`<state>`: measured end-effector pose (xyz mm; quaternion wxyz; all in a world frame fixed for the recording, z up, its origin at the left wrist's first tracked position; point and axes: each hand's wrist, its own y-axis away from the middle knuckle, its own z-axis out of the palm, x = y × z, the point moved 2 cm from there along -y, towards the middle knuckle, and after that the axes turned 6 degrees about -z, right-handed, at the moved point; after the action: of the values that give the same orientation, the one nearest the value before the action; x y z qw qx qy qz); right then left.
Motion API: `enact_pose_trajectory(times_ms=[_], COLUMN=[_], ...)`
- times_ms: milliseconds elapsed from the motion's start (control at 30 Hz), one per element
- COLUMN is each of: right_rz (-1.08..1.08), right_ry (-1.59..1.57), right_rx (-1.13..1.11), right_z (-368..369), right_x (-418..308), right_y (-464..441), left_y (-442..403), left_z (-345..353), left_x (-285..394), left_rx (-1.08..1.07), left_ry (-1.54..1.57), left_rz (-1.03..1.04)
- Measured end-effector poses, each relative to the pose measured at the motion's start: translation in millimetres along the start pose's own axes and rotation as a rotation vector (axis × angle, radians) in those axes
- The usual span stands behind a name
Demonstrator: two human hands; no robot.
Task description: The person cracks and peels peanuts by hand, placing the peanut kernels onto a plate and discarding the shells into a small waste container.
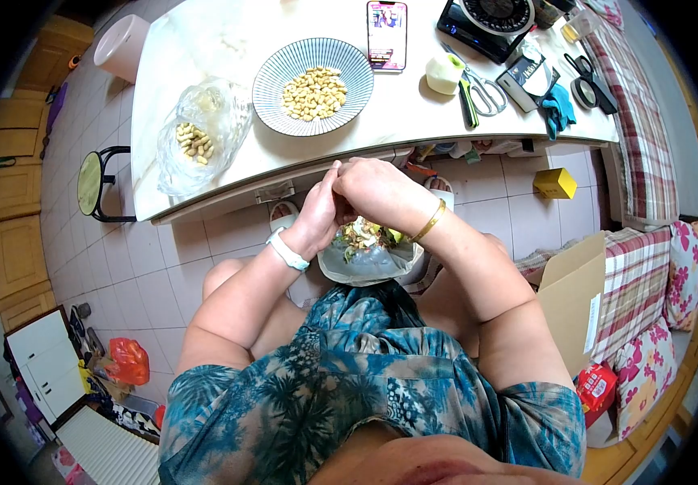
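My left hand [318, 212], with a white watch at the wrist, meets my right hand [372, 187] in front of the table edge. A gold bangle is on my right wrist. Both hands are closed against each other, and whatever lies between the fingers is hidden. Just below them, between my knees, a lined waste bin [369, 271] holds scraps and shells [363, 236]. Beyond my hands, a striped bowl [272, 85] on the table contains peanut kernels [314, 94]. Left of it lies a clear plastic bag [224, 121] with peanuts in their shells [194, 144].
On the table [414, 121] are a phone [387, 36], a peeled pale fruit [444, 74], scissors [490, 97], a green-handled peeler or knife [468, 103], a black scale [482, 32] and a blue cloth [558, 111]. A stool [94, 184] stands left; a cardboard box [569, 283] stands right.
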<state>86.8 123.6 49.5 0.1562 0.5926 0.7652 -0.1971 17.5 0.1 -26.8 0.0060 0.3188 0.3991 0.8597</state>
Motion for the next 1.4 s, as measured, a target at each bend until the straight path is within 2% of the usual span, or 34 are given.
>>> enact_pose_trajectory(times_ms=[300,700,967,1067,1133,1400], right_rz=[0.012,0.002,-0.015,-0.015,0.042,0.026], right_ry=[-0.011,-0.009,0.019,0.020,-0.028,-0.028], right_rx=[-0.005,0.029,0.075,0.060,-0.038,-0.026], right_z=[-3.3,-0.8,0.0,0.1,-3.1,-3.6], right_x=[1.7,-0.4,0.1,0.0,-2.2,-2.3], right_y=[-3.1,-1.3,-0.1,-0.2,-0.6,-0.4], left_y=[1.6,2.9,2.0,0.8,0.1,2.0], left_z=[-2.2,2.2,0.4,0.1,-0.4,1.6], left_x=[0.9,1.9,2.0,0.3,-1.0,-0.3], left_rx=[-0.068,0.017,-0.012,-0.012,-0.010,-0.005], left_ry=[-0.011,-0.009,-0.030,-0.029,-0.023,-0.037], left_rz=[0.002,-0.006,-0.001,-0.006,-0.007,-0.005])
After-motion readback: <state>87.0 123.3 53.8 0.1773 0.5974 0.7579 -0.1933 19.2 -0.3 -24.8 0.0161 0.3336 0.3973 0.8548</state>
